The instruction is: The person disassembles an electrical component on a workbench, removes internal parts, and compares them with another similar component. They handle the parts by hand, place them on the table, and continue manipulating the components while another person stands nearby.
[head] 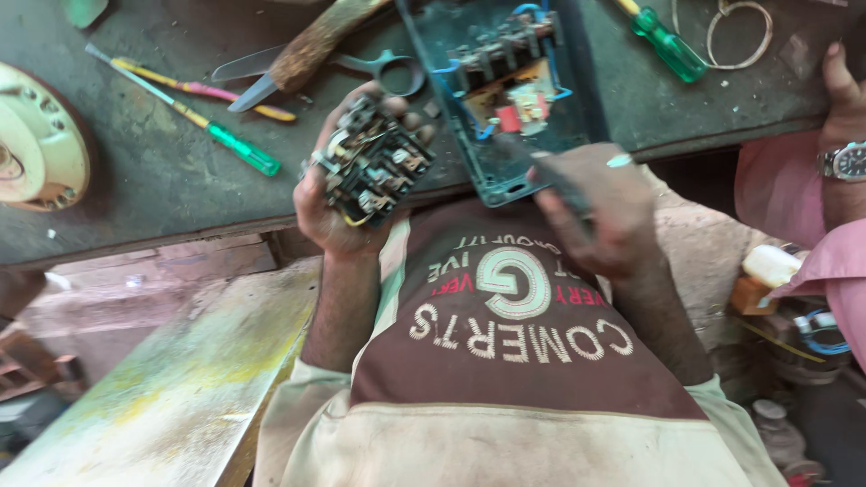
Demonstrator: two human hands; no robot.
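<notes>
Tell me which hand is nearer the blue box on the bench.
Right. The right hand is at the blue box, touching its near corner. The left hand is off to the box's left, holding a dark switch block.

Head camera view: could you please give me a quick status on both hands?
Left hand grips dark switch assembly. Right hand holds dark tool at open blue box. Another person's hand rests on bench, right.

I see my maroon T-shirt (505,361) with white and red lettering, pale cream sleeves (302,397) and cream lower panel; forearms bare.
</notes>
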